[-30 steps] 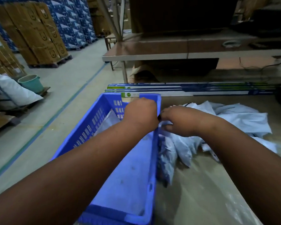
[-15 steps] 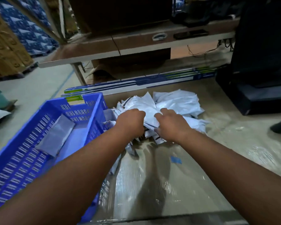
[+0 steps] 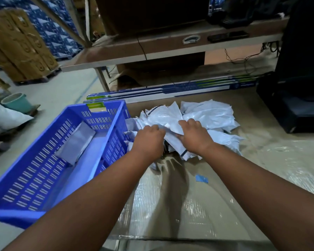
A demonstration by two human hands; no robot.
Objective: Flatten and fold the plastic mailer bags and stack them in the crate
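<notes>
Both hands gripped one white mailer bag (image 3: 172,130) atop the crumpled pile (image 3: 207,115): the left hand (image 3: 149,140) and right hand (image 3: 194,136) had fingers curled onto its edges; left of the fingers sat the blue crate (image 3: 43,178), one folded bag (image 3: 76,142) inside

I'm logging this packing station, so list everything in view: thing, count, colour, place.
crate: one, blue, left on the worktop
folded mailer: one, grey, inside the crate
mailer bags: a crumpled pile, white, right of the crate
worktop: one, tan, plastic-wrapped
tape scrap: one, blue, on the worktop
long boxes: several, blue-green, behind the pile
bucket: one, green, floor at left
left hand: gripping a bag
right hand: gripping a bag
</notes>
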